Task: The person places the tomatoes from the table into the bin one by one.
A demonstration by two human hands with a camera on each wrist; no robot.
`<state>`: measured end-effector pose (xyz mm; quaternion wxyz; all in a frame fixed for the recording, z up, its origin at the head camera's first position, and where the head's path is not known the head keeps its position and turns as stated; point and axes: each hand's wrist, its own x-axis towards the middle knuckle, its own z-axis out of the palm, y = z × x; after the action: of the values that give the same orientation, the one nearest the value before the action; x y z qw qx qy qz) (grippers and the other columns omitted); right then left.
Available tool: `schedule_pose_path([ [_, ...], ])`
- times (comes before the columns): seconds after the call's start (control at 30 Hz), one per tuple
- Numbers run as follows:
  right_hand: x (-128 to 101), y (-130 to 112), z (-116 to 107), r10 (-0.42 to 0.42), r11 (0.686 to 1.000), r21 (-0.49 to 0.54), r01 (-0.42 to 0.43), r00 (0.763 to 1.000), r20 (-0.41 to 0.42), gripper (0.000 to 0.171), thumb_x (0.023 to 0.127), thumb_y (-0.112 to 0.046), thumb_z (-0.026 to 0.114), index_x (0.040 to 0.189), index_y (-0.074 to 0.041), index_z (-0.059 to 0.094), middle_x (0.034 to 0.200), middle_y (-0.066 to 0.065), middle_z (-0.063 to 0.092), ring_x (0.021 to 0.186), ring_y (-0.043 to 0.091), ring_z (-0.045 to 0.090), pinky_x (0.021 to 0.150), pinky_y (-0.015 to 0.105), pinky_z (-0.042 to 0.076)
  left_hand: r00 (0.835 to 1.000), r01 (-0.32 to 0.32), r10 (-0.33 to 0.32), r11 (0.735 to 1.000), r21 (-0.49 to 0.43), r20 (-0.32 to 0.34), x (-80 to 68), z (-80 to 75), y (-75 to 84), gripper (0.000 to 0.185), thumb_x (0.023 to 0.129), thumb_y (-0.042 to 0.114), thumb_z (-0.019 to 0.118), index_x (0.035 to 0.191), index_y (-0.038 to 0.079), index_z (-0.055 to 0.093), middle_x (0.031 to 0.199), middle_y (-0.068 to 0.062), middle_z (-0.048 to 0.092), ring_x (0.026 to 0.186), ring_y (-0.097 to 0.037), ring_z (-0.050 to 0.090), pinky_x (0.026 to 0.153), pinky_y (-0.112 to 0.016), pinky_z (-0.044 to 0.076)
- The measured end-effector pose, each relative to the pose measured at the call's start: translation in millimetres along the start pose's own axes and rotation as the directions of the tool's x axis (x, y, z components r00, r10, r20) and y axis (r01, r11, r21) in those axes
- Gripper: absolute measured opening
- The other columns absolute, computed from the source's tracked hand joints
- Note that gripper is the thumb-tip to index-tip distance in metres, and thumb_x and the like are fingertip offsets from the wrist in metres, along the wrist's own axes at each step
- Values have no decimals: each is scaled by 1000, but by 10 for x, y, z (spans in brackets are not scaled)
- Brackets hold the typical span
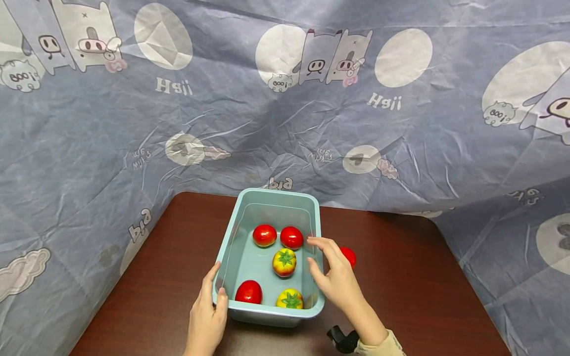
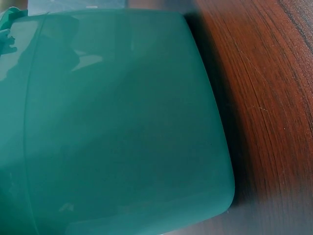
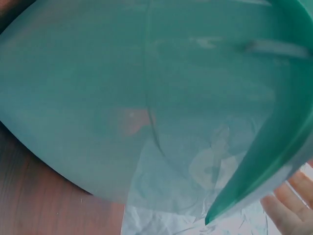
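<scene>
The left hand (image 1: 206, 316) grips the near-left corner of the tub (image 1: 231, 247), thumb over the rim. The right hand (image 1: 335, 277) rests loose-fingered on its right wall. Held one-sided, the tub may tip and its tomatoes (image 1: 284, 262) roll. One tomato (image 1: 349, 256) sits outside, behind the right hand. The cloth (image 1: 285, 99) reads "pig" and "Hi!!", mirrored.

A dark reddish-brown wooden table (image 1: 401, 277) with a visible grain carries everything. A light blue plastic tub (image 1: 229, 247) stands directly on it, near the front edge and roughly in the middle. Just beside the tub's right wall a red tomato (image 1: 349, 256) lies on the bare wood, partly hidden. At the front edge, right of the tub, a small black object (image 1: 342, 340) sits on the tabletop. A blue printed cloth (image 1: 89, 198) drapes over the table's left, far and right edges.
</scene>
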<state>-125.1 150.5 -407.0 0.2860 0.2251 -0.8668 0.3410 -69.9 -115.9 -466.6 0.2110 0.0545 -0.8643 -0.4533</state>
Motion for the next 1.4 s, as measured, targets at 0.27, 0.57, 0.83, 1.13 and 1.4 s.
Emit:
schedule_pose_path([
  [0.27,-71,198,-82,181,983,38,-179,979,-91,40,81,2,73,120,-6,65,120,3,65,107,22,63,94,4,39,1000,-1,1,1000,3,6,0,4,1,55,94,8,50,145,26,46,136,-15,60,109,-35,66,84,-58,50],
  [0.57,-178,397,-151,284,958,-2,-286,950,-131,39,82,-4,75,120,-8,65,118,5,65,100,25,66,83,-1,37,1000,18,-18,1000,4,20,10,-21,12,55,94,9,50,146,27,45,136,-15,60,110,-35,66,84,-59,50],
  [0.83,-247,576,-135,347,931,-73,-357,930,-121,42,81,-9,77,121,-8,64,116,9,64,97,24,63,77,39,57,997,51,-51,999,4,55,-1,-32,34,56,96,11,48,148,30,42,139,-14,58,114,-35,64,85,-59,49],
  [1.13,-332,790,-80,436,896,-64,-440,898,-64,46,82,-12,75,125,-6,60,123,15,60,106,35,59,87,55,54,998,41,-41,999,7,37,-10,-26,31,56,95,9,48,147,29,43,137,-14,59,113,-35,65,84,-58,49],
  [1.4,-372,933,-56,512,857,-79,-510,859,-1,51,84,-15,74,130,-2,56,128,21,55,115,40,55,96,57,48,999,26,-26,1000,8,19,-10,-17,27,56,95,8,49,147,29,44,136,-14,61,112,-35,65,83,-57,50],
])
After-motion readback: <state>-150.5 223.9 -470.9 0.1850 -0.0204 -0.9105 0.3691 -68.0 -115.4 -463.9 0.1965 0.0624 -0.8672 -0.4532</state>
